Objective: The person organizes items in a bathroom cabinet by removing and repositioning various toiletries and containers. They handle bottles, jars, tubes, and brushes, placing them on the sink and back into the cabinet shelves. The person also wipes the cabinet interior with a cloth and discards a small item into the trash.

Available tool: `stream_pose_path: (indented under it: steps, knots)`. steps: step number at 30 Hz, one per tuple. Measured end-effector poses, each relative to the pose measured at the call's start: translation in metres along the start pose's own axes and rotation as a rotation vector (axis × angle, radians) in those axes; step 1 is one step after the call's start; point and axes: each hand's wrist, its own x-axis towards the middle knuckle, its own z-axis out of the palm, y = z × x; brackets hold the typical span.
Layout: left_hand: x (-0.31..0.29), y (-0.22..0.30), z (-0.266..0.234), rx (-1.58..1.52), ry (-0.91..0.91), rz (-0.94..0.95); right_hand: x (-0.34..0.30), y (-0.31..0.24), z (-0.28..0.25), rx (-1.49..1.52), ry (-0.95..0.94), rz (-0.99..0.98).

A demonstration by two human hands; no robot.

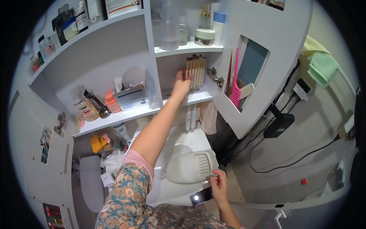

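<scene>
Inside the middle compartment of the cabinet, my left hand (182, 83) reaches up and closes at the left side of a row of makeup brushes (196, 72). They stand upright with dark bristles on top and pale handles; some of my fingers are hidden. Lower down, my right hand (219, 185) is held over the right side of the sink, its fingers curled together; whatever is in them, if anything, I cannot make out. Next to it are a grey-white washboard (187, 168) in the sink and a dark phone (201, 196) with a bright reflection.
Bottles and jars line the upper shelf (190, 49). An open cabinet door (244, 126) at the right carries a pink comb (236, 89). Mouthwash (85, 105) and a box (132, 98) stand at left. Cables (278, 168) hang along the right wall.
</scene>
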Motion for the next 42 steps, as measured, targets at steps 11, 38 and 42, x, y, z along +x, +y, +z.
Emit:
stream_pose_path:
  steps: [11, 38, 42]
  knots:
    - [0.01, -0.024, 0.01, 0.027, -0.017, 0.092, 0.001, 0.009, 0.003, 0.001, -0.011, 0.035]
    - [0.005, 0.003, -0.01, 0.798, 0.2, 0.492, 0.006, 0.013, 0.009, 0.038, -0.055, 0.04]
    - [0.001, -0.005, -0.011, 0.785, 0.216, 0.487, 0.006, 0.012, 0.011, 0.042, -0.065, 0.043]
